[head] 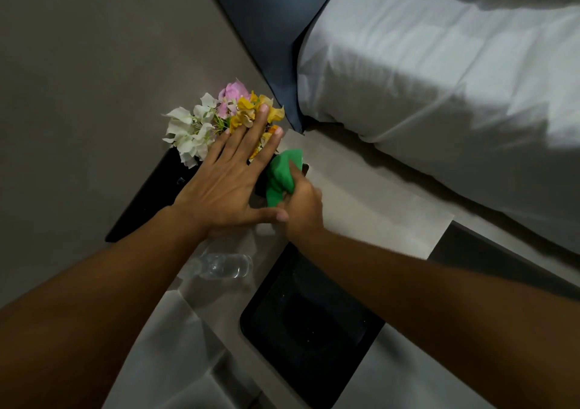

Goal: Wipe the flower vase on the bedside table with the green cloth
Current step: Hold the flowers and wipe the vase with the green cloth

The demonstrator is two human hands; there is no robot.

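White, pink and yellow flowers (204,122) stand in a dark vase (260,185) on the pale bedside table (361,195). The vase is almost wholly hidden under my hands. My left hand (229,185) lies flat with fingers spread over the flowers and the vase top. My right hand (303,207) is closed on a bunched green cloth (282,174), which presses against the right side of the vase.
A clear plastic bottle (222,265) lies on its side near my left wrist. A black tray (307,324) sits at the table's near end. A dark flat object (150,195) lies left of the vase. The bed with white pillow (423,72) is at right.
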